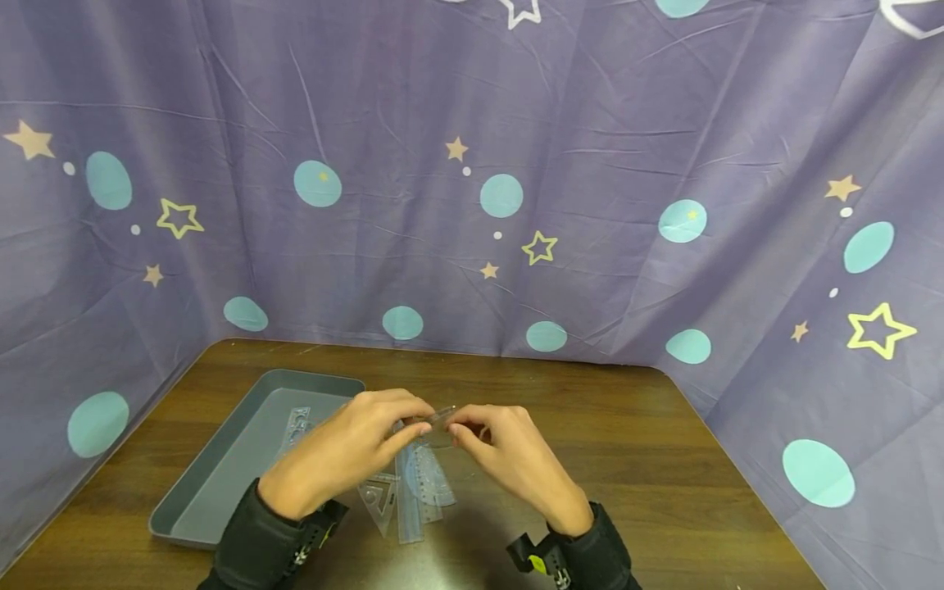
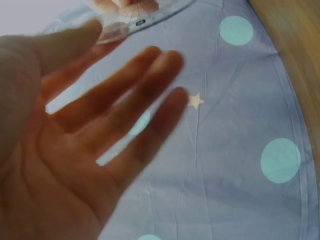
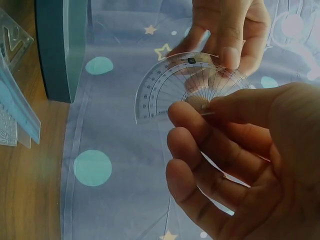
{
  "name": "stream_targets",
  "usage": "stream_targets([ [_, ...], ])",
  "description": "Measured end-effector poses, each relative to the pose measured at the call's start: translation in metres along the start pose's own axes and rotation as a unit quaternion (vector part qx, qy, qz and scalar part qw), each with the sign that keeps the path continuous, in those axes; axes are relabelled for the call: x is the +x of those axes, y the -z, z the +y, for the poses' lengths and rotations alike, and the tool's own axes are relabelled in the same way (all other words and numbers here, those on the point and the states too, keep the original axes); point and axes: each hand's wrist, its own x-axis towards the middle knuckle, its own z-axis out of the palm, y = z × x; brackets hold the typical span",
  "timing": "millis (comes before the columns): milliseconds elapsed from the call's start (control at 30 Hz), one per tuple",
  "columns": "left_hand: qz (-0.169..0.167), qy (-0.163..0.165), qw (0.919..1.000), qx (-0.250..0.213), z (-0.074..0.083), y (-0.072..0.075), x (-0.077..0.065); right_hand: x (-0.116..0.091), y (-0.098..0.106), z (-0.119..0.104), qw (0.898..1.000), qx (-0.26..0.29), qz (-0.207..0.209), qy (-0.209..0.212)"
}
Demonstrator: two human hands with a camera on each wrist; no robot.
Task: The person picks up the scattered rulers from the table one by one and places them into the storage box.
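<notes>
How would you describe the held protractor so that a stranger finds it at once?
Find the brown table before the purple curtain. Above it, the left hand and right hand pinch a clear, half-round protractor. Unlike the rulers below, it is in the air.

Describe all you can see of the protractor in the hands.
The protractor is a clear half-disc, apparently plastic, with dark numbers along its curve, lines fanning from near the straight edge, and a small dark mark by the arc's middle. It is held up, tilted, above the table. The right hand pinches its straight edge; the left hand, its curved rim.
</notes>
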Motion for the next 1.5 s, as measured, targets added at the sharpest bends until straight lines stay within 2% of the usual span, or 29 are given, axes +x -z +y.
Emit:
stream_targets([
  [100, 0.026, -0.016, 0.9995, 0.009, 0.001, 0.0, 0.001, 0.0, 0.0, -0.001, 1.0, 0.003, -0.004, 0.01],
  [300, 0.035, 0.008, 0.9992, 0.016, -0.001, 0.008, -0.002, 0.0, 0.002, -0.001, 1.0, -0.017, 0.002, 0.018],
  [533, 0.095, -0.008, 0.9943, 0.048, -0.009, 0.014, -0.005, 0.0, 0.005, 0.004, 0.999, -0.033, 0.007, 0.014],
  [700, 0.109, 0.002, 0.9925, 0.055, -0.017, 0.02, -0.007, 0.0, 0.007, 0.006, 0.999, -0.044, 0.014, 0.013],
  [867, 0.103, 0.035, 0.9913, 0.073, -0.025, 0.028, -0.011, -0.001, 0.011, 0.007, 0.998, -0.053, 0.018, 0.002],
  [1133, 0.061, 0.123, 0.9883, 0.067, -0.041, 0.041, -0.02, -0.002, 0.013, 0.011, 0.997, -0.073, 0.019, -0.017],
  [1333, 0.014, 0.191, 0.9798, 0.057, -0.056, 0.048, -0.028, -0.003, 0.014, 0.013, 0.997, -0.079, 0.016, -0.02],
  [1500, -0.011, 0.215, 0.9741, 0.07, -0.066, 0.052, -0.033, -0.004, 0.016, 0.014, 0.996, -0.081, 0.016, -0.022],
])
